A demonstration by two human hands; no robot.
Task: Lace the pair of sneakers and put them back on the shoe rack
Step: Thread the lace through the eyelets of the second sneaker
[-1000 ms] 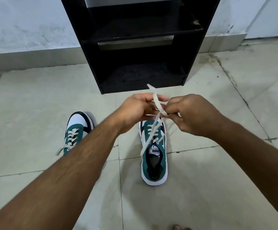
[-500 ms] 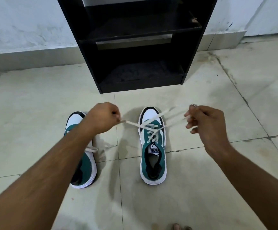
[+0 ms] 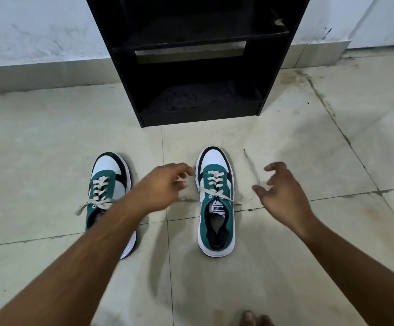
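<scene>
1. Sneakers sit side by side on the tiled floor (image 3: 50, 142), toes toward the black shoe rack (image 3: 191, 67) at 12 o'clock; the left sneaker (image 3: 107, 184), at 9 o'clock from frame centre, is partly covered by the person's forearm, its laces (image 3: 97, 198) threaded and their ends trailing loose toward 8 o'clock.

2. Left hand (image 3: 165, 184), half a second ago pinching a lace end pulled taut, now hangs open and empty just beside the right sneaker (image 3: 216, 201), fingers spread and holding nothing.

3. Right sneaker stands at centre, its laces (image 3: 217, 184) crossed through the eyelets; the released ends lie slack across the tongue and spill onto the floor at 3 o'clock, no bow visible.

4. Right hand (image 3: 283, 191), likewise pulling a moment ago, is now open and apart from the left, fingers curled over the fallen lace end without touching it.

5. Judgement: the final tightening looks done and both hands have let go, so lacing appears finished; what remains is lifting the pair onto the rack, whose lower shelves show no shoes.
</scene>
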